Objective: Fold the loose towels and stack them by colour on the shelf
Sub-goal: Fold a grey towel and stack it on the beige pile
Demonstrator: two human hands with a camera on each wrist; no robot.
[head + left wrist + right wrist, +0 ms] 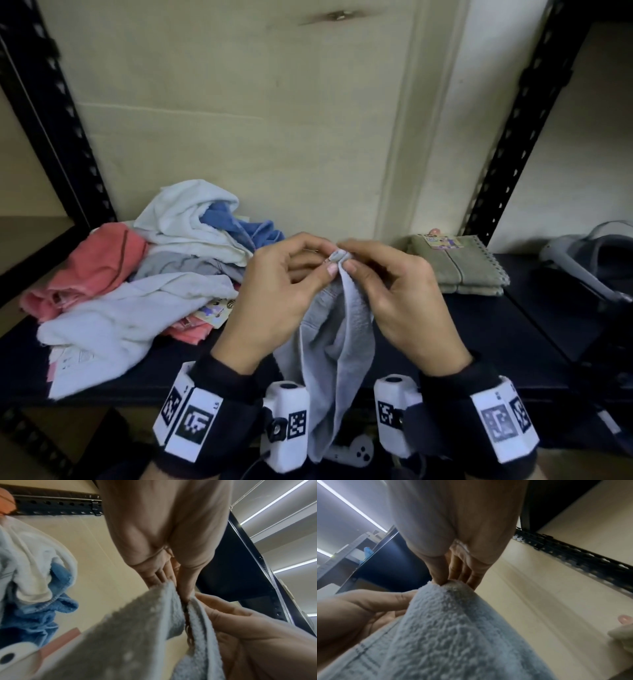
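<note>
Above the shelf (479, 329), grey towel (339, 342) pinched at its top by left hand (274, 294) and right hand (404, 294), loose pile (144, 267) left, folded towel (462, 267) right.

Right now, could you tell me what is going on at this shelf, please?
A person is holding up a grey towel, left hand and right hand pinching its top edge together. It hangs unfolded in front of the shelf. A loose pile of towels lies on the left; one folded towel sits on the right.
</note>
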